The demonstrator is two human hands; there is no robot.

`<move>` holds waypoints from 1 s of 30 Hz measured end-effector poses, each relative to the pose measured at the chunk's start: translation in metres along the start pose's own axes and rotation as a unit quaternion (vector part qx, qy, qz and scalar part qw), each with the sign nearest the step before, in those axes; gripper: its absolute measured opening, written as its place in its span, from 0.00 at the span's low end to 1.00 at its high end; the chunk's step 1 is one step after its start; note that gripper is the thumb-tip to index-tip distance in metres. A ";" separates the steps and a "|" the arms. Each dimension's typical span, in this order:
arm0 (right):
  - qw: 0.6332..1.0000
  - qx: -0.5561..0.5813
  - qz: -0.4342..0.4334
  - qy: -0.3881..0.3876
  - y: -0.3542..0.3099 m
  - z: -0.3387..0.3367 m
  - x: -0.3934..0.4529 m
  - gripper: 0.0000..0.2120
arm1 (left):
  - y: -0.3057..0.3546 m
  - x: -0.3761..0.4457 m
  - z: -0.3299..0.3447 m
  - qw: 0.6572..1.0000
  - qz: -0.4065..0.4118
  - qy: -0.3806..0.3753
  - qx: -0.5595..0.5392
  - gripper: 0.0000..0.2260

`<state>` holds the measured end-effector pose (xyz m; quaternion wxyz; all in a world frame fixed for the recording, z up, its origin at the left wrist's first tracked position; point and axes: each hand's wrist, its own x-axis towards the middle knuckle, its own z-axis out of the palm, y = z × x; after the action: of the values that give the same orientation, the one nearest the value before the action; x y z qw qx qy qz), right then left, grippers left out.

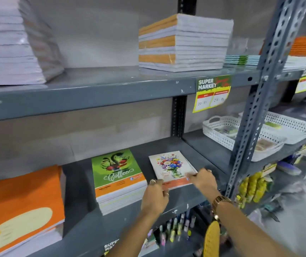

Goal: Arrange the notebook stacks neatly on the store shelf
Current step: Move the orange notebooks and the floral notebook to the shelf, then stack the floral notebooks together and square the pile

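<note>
A thin notebook with a flower-bouquet cover (170, 166) lies flat on the grey middle shelf (167, 206). My left hand (155, 196) grips its near left corner, thumb on top. My right hand (204, 179) pinches its near right corner. To its left stands a stack of green "Coffee" notebooks (118, 179), apart from it. Further left is a thick orange-covered stack (21, 210). On the upper shelf sit a white and orange notebook stack (183, 43) and a tall white stack (13, 39).
A perforated grey upright (259, 101) stands to the right of my hands. Behind it are two white plastic baskets (220, 130). A yellow price tag (212, 92) hangs from the upper shelf edge. Pens and bottles fill the shelf below.
</note>
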<state>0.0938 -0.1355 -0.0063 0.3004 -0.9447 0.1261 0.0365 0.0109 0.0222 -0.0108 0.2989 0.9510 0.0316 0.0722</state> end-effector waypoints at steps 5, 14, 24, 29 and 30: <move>0.996 -0.082 0.028 -0.039 -0.005 0.007 0.007 0.44 | -0.011 -0.003 0.029 0.990 0.037 -0.081 0.106 0.26; 0.993 -0.046 0.076 -0.077 -0.014 0.002 0.031 0.31 | -0.029 -0.015 0.045 0.971 0.065 -0.092 0.213 0.39; 0.996 0.036 0.071 0.038 -0.030 -0.001 0.007 0.30 | -0.050 -0.038 0.031 0.945 0.110 -0.134 0.278 0.33; 0.976 0.168 0.052 0.130 -0.058 -0.022 -0.020 0.18 | -0.065 -0.056 0.013 0.944 0.152 -0.155 0.248 0.31; 0.972 0.180 0.045 0.147 -0.063 -0.026 -0.026 0.17 | -0.068 -0.058 0.010 0.945 0.146 -0.152 0.250 0.31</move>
<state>0.0850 -0.0949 0.0536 0.4421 -0.8633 0.2159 -0.1121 -0.0459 0.0662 -0.0648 0.0391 0.9890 -0.1366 -0.0401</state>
